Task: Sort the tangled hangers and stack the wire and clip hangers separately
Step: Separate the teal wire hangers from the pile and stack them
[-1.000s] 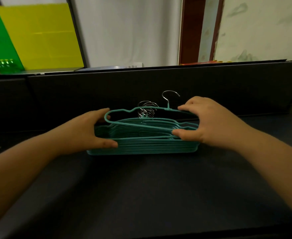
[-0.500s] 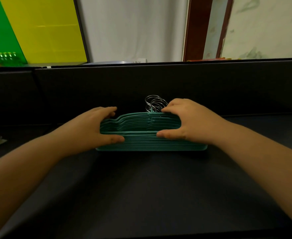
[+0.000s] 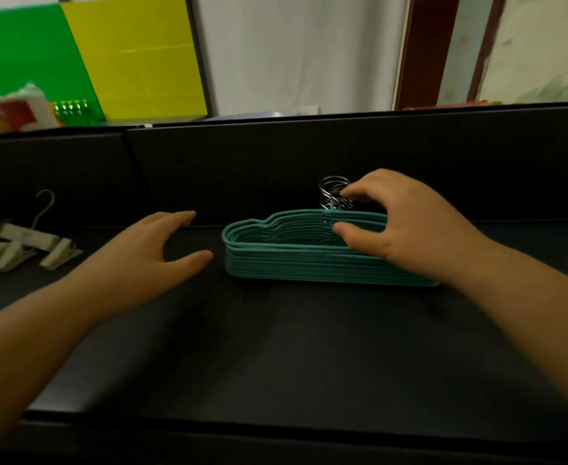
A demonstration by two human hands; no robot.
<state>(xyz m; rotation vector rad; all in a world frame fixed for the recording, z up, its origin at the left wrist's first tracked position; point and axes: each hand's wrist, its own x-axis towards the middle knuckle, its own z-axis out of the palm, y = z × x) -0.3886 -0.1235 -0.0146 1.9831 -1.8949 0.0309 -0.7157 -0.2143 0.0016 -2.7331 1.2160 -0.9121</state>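
Here, from the head camera, a neat stack of teal wire hangers (image 3: pixel 312 260) lies flat on the dark table (image 3: pixel 275 357), close to the black back wall (image 3: pixel 275 162), with their silver hooks (image 3: pixel 333 193) bunched upright at the far side. The right hand (image 3: pixel 406 226) rests on the stack's right half, thumb against the top wires and fingertips at the hooks, loosely curled rather than clamped around anything. The left hand (image 3: pixel 151 260) hovers just left of the stack, fingers and thumb spread wide, holding nothing and not touching the hangers. Well apart at the far left lie white clip hangers (image 3: pixel 24 243), one metal hook standing up.
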